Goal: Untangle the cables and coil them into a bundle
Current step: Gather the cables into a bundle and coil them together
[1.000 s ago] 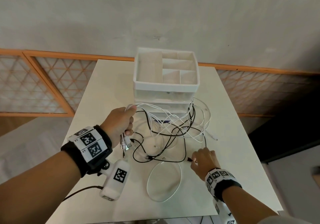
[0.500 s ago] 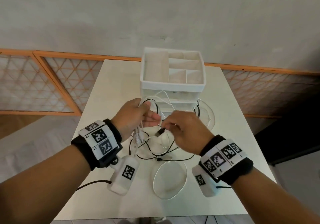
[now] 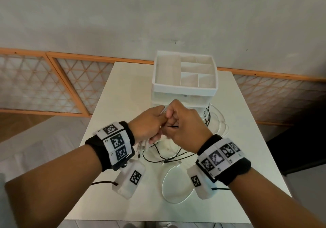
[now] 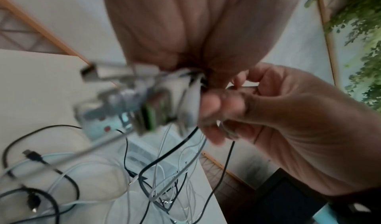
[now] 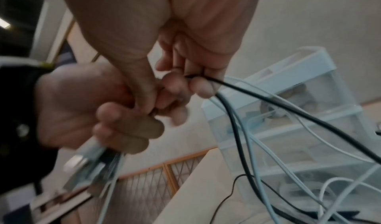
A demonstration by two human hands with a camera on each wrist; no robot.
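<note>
Both hands meet above the white table (image 3: 123, 79), just in front of the white drawer organiser (image 3: 184, 90); the left hand (image 3: 147, 125) and right hand (image 3: 187, 127) touch at the fingers.

Left hand: fingers curled round a gathered cluster of cable ends; in the left wrist view the connectors (image 4: 132, 100) project from the fist, blurred, with one metal plug visible at the top; cords hang down from the fist toward the table.

Right hand: fingertips (image 5: 201, 87) pinch a thin black cable (image 5: 288, 106) close to the left hand's grip; in the head view a short length of this cable shows between the two hands.

Cables (image 3: 169, 158): black and white cords mixed, still crossed over one another; most of the tangle lies on the table under and beyond the hands, some strands running against the front of the organiser; a single white loop (image 3: 169, 187) lies flat on the table nearer the person, apart from the main tangle; a loose black plug (image 4: 33, 155) rests on the table surface.

Organiser: upright, open compartments on top, translucent drawers below; their contents cannot be made out.
</note>
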